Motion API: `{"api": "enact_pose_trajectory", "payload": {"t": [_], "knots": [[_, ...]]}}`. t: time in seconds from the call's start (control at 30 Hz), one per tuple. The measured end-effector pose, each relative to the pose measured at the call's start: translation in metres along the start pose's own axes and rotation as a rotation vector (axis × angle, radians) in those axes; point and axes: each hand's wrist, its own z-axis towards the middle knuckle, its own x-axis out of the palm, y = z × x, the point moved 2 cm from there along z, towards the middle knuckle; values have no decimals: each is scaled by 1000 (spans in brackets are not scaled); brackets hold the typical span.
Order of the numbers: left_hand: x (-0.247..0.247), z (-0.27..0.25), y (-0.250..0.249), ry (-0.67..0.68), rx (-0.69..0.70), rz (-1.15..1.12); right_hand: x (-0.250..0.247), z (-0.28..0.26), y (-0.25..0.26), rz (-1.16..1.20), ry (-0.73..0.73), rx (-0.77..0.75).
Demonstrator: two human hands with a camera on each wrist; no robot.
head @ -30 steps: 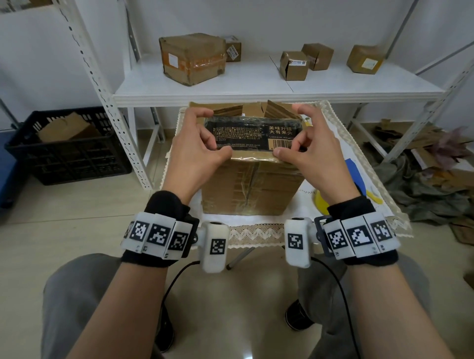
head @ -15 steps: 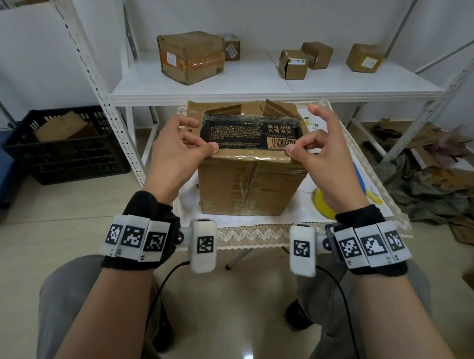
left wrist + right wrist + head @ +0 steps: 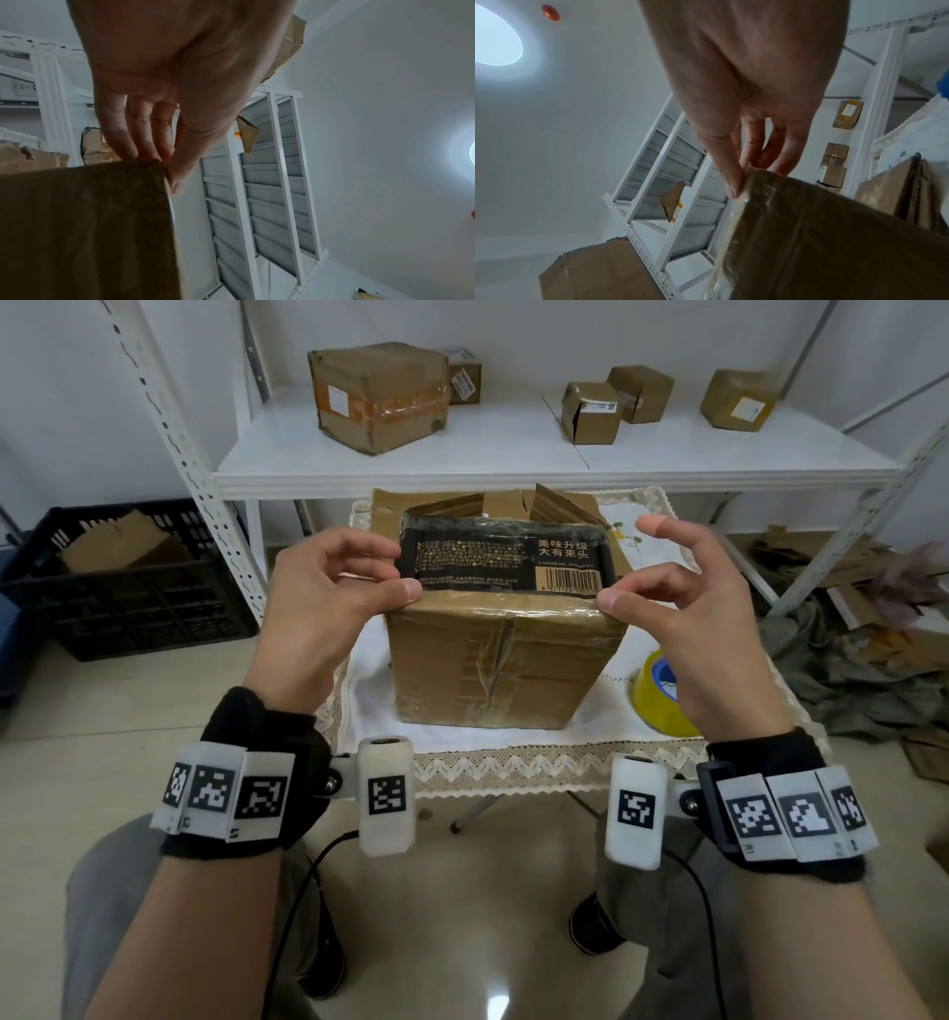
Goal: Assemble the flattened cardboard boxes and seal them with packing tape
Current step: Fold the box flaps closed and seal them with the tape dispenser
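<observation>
Both hands have been drawn apart to the box's near top corners at frame centre; the left hand pinches the left corner, the right hand the right, tape lower right

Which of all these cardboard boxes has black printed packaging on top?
The taped box on the table, held at its near top corners by both hands. The shelf boxes are plain brown with small labels.

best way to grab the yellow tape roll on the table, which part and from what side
Take the tape roll by its outer rim from above. It seems to lie flat on the table, hole up, right of the box, its far side behind the right hand. The near rim looks free.
</observation>
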Motion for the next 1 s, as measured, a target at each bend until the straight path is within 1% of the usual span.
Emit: {"api": "enact_pose_trajectory", "payload": {"t": [0.17, 0.4, 0.6, 0.8, 0.9, 1.0], "knots": [[1, 2, -5, 1, -11, 42, 3, 1, -1, 33, -34, 7], [3, 4, -2, -15, -56, -14, 4, 5, -5, 65, -25, 34], [10, 9, 4, 15, -132, -63, 8, 7, -14, 62, -21, 45], [16, 3, 7, 1, -85, -114, 12, 5, -17, 93, -50, 30], [16, -1, 5, -3, -45, -115, 15, 2, -14, 62, -29, -40], [13, -3, 3, -13, 26, -73, 17, 0, -12, 43, 2, -107]]}}
